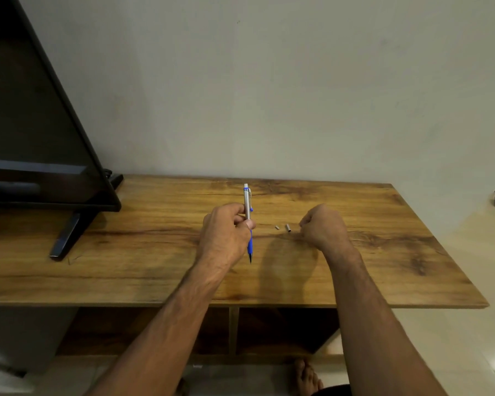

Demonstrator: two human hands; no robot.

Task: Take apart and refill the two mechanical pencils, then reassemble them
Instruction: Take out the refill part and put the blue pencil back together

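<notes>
My left hand (226, 232) grips a mechanical pencil (247, 207) upright above the wooden table (126, 252). The pencil has a silver barrel, a blue grip low down, a dark tip pointing at the table and a white eraser end on top. Two small silver parts lie on the table to its right: a tiny piece (277, 227) and a short cap-like tube (288, 227). My right hand (323, 227) rests on the table just right of them with curled fingers. Whether it pinches anything is hidden. A second pencil is not visible.
A dark flat screen (35, 124) on a stand foot (66, 238) fills the table's left side. A plain wall stands behind. The table's front edge (240, 305) runs above open shelves, and a bare foot (306, 378) shows on the tiled floor.
</notes>
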